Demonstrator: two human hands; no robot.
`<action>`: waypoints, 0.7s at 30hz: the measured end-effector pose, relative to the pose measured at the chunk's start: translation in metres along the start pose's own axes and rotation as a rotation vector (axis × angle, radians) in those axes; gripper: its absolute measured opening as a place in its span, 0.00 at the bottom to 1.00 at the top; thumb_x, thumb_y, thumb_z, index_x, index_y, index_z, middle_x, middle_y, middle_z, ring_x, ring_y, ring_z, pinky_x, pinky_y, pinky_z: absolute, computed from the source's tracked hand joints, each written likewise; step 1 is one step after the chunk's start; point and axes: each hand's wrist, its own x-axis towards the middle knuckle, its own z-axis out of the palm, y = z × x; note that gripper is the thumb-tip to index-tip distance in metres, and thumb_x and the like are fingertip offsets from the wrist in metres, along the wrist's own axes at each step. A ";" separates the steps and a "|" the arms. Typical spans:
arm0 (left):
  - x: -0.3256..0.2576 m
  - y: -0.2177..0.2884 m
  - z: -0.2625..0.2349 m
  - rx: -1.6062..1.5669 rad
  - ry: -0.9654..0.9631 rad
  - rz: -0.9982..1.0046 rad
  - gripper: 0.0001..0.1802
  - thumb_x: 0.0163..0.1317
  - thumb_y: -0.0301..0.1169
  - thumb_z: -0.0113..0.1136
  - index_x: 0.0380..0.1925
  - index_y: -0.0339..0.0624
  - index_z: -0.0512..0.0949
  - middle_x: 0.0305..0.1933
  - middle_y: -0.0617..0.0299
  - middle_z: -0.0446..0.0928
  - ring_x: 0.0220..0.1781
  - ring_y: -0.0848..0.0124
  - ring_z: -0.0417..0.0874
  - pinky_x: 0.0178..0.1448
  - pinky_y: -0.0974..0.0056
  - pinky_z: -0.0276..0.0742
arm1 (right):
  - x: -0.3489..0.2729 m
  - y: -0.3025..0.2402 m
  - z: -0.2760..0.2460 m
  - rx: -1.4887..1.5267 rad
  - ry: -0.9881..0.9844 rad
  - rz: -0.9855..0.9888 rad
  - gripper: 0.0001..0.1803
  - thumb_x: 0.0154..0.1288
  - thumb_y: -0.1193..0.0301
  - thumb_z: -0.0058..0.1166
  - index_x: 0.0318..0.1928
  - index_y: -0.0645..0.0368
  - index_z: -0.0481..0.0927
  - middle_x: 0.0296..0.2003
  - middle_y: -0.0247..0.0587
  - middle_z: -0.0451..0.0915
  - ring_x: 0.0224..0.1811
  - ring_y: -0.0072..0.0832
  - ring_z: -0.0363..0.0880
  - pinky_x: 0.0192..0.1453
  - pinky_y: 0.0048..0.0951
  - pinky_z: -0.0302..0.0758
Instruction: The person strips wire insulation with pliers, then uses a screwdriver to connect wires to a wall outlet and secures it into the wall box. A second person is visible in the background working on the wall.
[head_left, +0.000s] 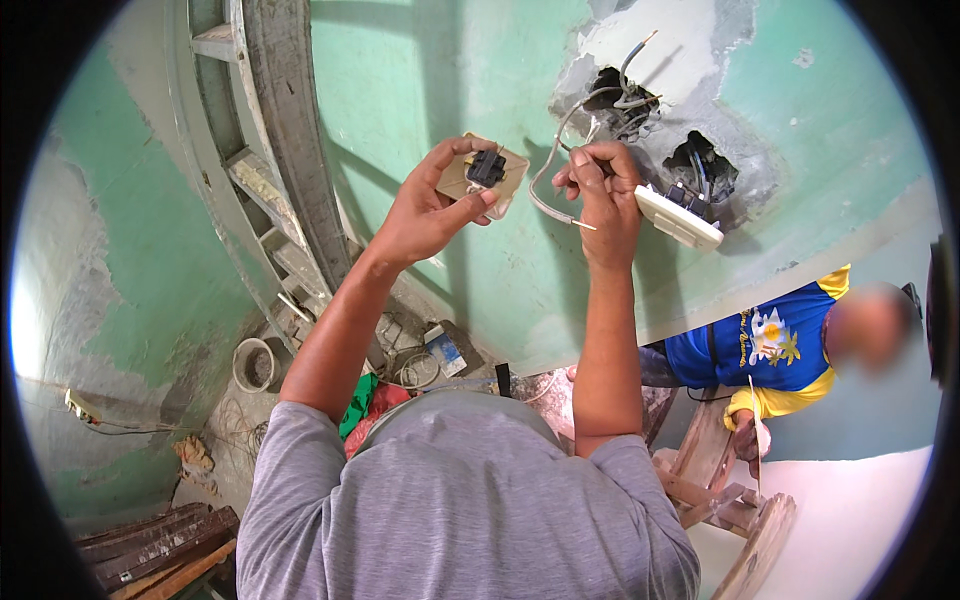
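My left hand (pixel 425 220) holds a cream wall plate (pixel 512 178) between thumb and fingers, its back with a black switch or socket module (pixel 486 168) facing me. My right hand (pixel 608 195) is closed in a pinch, apparently on a wire at the upper hole (pixel 606 88); the exact grip is partly hidden. A grey electrical wire (pixel 545 170) loops from that hole past the fingers, its bare end near my right wrist. A second cream plate (pixel 680 216) with black modules hangs tilted beside my right hand, below the lower hole (pixel 705 165) with wires in it.
A metal ladder (pixel 270 130) leans at the left. Below are a bucket (pixel 257 366), a blue-and-white box (pixel 445 350) and coiled wire. At the right, a person in a blue and yellow shirt (pixel 770 335) holds a thin stick-like tool beside a wooden stand (pixel 705 450).
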 end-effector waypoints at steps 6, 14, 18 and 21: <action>-0.006 -0.003 -0.004 -0.004 -0.009 -0.038 0.29 0.72 0.29 0.69 0.70 0.41 0.72 0.65 0.58 0.77 0.55 0.71 0.84 0.52 0.62 0.89 | -0.006 0.006 0.009 0.148 0.105 0.000 0.08 0.77 0.69 0.62 0.47 0.60 0.79 0.42 0.42 0.87 0.43 0.27 0.87 0.43 0.27 0.78; -0.013 -0.011 -0.011 -0.023 0.008 -0.055 0.30 0.72 0.28 0.69 0.71 0.40 0.71 0.59 0.59 0.81 0.52 0.72 0.85 0.53 0.63 0.89 | -0.015 0.001 0.034 0.472 0.315 0.077 0.14 0.73 0.71 0.67 0.52 0.57 0.75 0.46 0.44 0.88 0.40 0.29 0.86 0.42 0.29 0.79; -0.014 -0.001 -0.013 -0.035 -0.012 -0.062 0.30 0.72 0.28 0.69 0.71 0.39 0.70 0.57 0.59 0.82 0.52 0.72 0.85 0.54 0.63 0.88 | -0.022 -0.013 0.040 0.545 0.410 0.168 0.16 0.70 0.71 0.71 0.51 0.53 0.76 0.47 0.42 0.87 0.36 0.26 0.84 0.39 0.26 0.77; -0.017 0.001 -0.014 -0.100 -0.012 -0.051 0.31 0.71 0.29 0.70 0.72 0.38 0.70 0.58 0.57 0.82 0.53 0.71 0.86 0.56 0.62 0.88 | -0.022 -0.018 0.036 0.523 0.405 0.304 0.13 0.73 0.69 0.68 0.53 0.54 0.80 0.50 0.38 0.86 0.37 0.22 0.81 0.38 0.24 0.74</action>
